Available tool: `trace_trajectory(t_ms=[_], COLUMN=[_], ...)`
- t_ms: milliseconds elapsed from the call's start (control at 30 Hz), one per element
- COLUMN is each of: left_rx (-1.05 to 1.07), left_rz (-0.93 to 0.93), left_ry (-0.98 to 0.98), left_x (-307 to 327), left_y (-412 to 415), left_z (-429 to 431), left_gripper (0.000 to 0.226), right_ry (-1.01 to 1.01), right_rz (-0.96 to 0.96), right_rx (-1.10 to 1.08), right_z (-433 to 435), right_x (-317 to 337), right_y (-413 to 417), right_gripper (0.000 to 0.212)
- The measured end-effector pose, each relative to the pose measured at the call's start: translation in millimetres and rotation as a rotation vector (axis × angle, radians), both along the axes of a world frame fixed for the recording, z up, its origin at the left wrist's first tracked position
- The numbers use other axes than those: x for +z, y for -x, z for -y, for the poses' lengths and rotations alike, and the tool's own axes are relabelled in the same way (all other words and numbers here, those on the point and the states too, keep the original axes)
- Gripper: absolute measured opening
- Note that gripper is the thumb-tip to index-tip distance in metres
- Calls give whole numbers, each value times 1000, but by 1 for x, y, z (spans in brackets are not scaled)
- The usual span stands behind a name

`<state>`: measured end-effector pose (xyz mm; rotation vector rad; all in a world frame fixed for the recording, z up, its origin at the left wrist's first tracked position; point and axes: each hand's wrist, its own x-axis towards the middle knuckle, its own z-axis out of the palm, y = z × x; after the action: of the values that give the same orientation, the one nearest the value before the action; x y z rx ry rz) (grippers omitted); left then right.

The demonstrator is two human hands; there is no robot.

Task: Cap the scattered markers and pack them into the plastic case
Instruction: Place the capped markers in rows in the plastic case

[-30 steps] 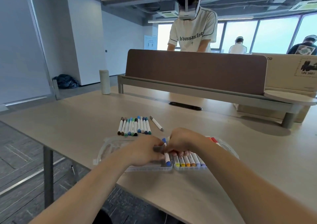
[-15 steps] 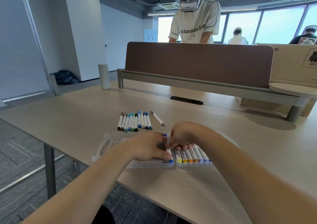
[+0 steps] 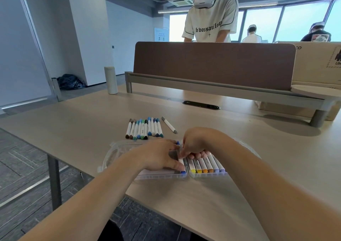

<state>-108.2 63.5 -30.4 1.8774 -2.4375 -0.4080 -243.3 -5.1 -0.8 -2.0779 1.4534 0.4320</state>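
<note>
Since a second ago, your hands have barely shifted: both are still pressing down at the middle of the plastic case (image 3: 160,176), and the blue-capped marker (image 3: 182,165) that was standing out between them is now lying lower along the case's central divide. Your left hand (image 3: 158,156) is lying palm-down over the left half of the case, its fingers closing on that marker, whose blue caps are showing at the near end and just past your fingertips at the far end. Your right hand (image 3: 196,142) is curling knuckles-up over the far part of the right half, fingertips pinching at the same marker near its middle; whether they are truly gripping it you cannot tell from this angle. Beside it, a row of packed markers (image 3: 207,164) with yellow, orange and lilac caps is filling the right half. Farther back on the table (image 3: 73,130), a tidy row of capped markers (image 3: 144,129) in browns, greens and blues is waiting, with a single grey-capped marker (image 3: 169,125) lying slanted just to its right.
</note>
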Motion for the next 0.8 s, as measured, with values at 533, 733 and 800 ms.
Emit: trace_trajectory(t_ms=[533, 733, 800], left_rx=[504, 552, 558], left_rz=[-620, -647, -641], left_ry=[265, 256, 255], left_x=[15, 18, 18], left_y=[-74, -102, -111], left_z=[33, 48, 51], left_gripper=[25, 24, 23], right_ry=[309, 448, 473], right_rz=[198, 152, 149], right_rx=[-38, -56, -61], right_z=[37, 72, 80], right_x=[-4, -11, -12], right_y=[-48, -99, -113], right_gripper=[22, 13, 16])
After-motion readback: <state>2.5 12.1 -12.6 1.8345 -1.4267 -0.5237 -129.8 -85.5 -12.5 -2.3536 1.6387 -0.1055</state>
